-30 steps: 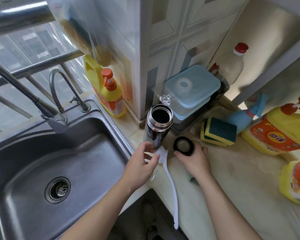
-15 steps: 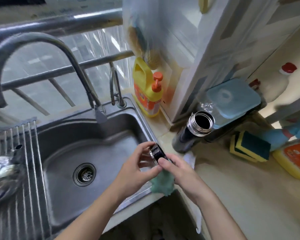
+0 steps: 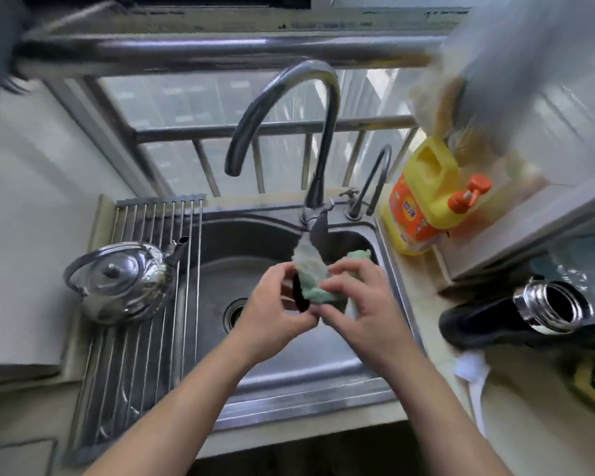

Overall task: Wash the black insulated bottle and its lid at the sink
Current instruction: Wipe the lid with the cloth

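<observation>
Over the sink (image 3: 255, 242): both hands met above the basin, close to its right wall and in front of the tap (image 3: 318, 187).
Left hand (image 3: 272, 317): grip curled round the black lid (image 3: 301, 298).
Right hand (image 3: 371, 304): grip closed on a green cloth (image 3: 315, 281), which was pressed against the lid.
Black bottle (image 3: 495, 317): open-mouthed on the bench (image 3: 529, 417), right of the sink and well apart from the hands.
Left side: a kettle (image 3: 117, 283) sat on a drying rack (image 3: 138, 365) that overlapped the basin's edge.
Right rim: a yellow detergent jug (image 3: 423, 201) stood near the back corner.
Open room: basin floor showed around the drain (image 3: 235, 314), between rack and hands.
</observation>
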